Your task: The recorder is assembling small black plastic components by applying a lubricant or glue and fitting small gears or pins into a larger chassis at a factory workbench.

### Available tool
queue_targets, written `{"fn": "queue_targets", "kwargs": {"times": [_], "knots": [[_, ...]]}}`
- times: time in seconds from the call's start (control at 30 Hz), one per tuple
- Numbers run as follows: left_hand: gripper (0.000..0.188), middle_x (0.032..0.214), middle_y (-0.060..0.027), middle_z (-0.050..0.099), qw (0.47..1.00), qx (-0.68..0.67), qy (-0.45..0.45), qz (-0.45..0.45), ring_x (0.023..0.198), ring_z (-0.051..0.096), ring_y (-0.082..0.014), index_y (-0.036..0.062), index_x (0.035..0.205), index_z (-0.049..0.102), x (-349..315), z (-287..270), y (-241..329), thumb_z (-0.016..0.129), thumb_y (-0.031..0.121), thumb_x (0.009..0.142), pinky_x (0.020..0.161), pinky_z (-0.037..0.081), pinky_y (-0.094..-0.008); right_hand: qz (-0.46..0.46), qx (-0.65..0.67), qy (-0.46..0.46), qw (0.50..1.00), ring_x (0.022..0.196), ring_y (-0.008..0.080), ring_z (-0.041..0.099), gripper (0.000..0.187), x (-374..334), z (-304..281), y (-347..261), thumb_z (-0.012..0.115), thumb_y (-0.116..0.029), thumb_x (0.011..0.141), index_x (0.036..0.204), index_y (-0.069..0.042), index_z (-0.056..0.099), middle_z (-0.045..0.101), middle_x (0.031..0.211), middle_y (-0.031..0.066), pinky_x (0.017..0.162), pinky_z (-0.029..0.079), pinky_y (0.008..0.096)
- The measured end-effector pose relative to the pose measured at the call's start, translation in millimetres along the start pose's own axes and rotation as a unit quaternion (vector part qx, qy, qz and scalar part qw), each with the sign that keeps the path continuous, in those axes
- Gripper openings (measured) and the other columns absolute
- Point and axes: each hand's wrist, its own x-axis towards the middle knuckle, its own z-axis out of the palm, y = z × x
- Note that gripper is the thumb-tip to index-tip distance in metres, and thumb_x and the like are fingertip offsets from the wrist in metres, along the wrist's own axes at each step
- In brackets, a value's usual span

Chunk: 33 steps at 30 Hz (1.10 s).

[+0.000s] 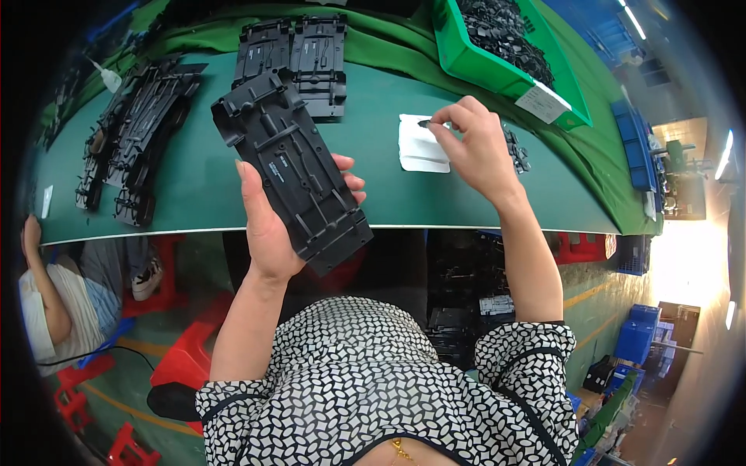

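My left hand (268, 233) is closed round a black moulded plastic chassis plate (291, 167), held tilted above the table's front edge. Its thumb lies along the left side, and fingertips show at the right side. The plate's ribbed face with rods and small white print is toward me. At the right, my right hand (482, 147) pinches a small black part (424, 123) between thumb and forefinger. That part is over a white sheet (423, 155) on the green table; its exact shape is too small to tell. Several small black pieces (517, 149) lie just beyond my right wrist.
More black chassis plates (318, 66) lie at the back, and others (148, 132) at the left. A green bin (571, 116) full of small black parts stands at the back right. Another person's arm (50, 299) is at the table's left end. Red stools (190, 357) stand below.
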Motion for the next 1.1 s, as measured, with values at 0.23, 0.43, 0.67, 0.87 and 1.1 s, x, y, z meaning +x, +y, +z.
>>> {"fn": "queue_targets", "kwargs": {"times": [0.23,0.43,0.67,0.87,1.1], "knots": [[0.090,0.116,-0.0181,0.055,1.000,0.005,-0.005,0.002,0.098,0.060,-0.0274,-0.0054,0.124,0.047,1,0,-1,0.021,0.074,0.089,0.090,0.051,-0.0466,0.102,0.044,-0.019,0.994,0.075,0.0268,0.058,0.013,-4,9,5,0.067,-0.017,0.080,0.084,-0.006,0.070,0.058,0.080,0.0097,0.070,0.044,0.0392],[0.090,0.115,-0.0180,0.056,1.000,0.010,-0.018,-0.005,0.099,0.060,-0.0268,-0.0054,0.123,0.048,0,-6,2,0.021,0.074,0.089,0.091,0.051,-0.0469,0.106,0.047,-0.004,0.993,0.069,0.0171,0.057,0.013,-4,-4,-5,0.068,-0.015,0.079,0.086,-0.004,0.070,0.061,0.077,0.0059,0.059,0.042,0.0309],[0.095,0.114,-0.0176,0.059,1.000,-0.012,0.007,-0.021,0.098,0.063,-0.0286,-0.0057,0.120,0.051,2,-1,2,0.017,0.077,0.087,0.085,0.054,-0.0413,0.262,0.477,-0.034,0.838,0.073,0.0061,0.048,0.006,-15,-24,-33,0.068,-0.007,0.080,0.081,-0.002,0.066,0.061,0.076,-0.0007,0.069,0.037,0.0221],[0.095,0.117,-0.0182,0.057,1.000,-0.016,0.008,-0.016,0.101,0.061,-0.0300,-0.0046,0.122,0.050,-4,0,6,0.014,0.076,0.088,0.087,0.053,-0.0440,0.286,0.552,-0.075,0.780,0.078,0.0066,0.053,0.007,-26,-30,-42,0.068,-0.009,0.079,0.077,-0.003,0.066,0.063,0.077,0.0007,0.076,0.039,0.0224],[0.086,0.121,-0.0198,0.055,1.000,-0.004,0.017,-0.013,0.103,0.060,-0.0314,-0.0018,0.128,0.046,-13,5,4,0.016,0.071,0.092,0.088,0.052,-0.0516,0.257,0.501,-0.076,0.823,0.070,0.0055,0.044,0.009,-34,-23,-40,0.068,-0.011,0.081,0.078,-0.003,0.066,0.054,0.071,-0.0032,0.067,0.034,0.0217]]}}
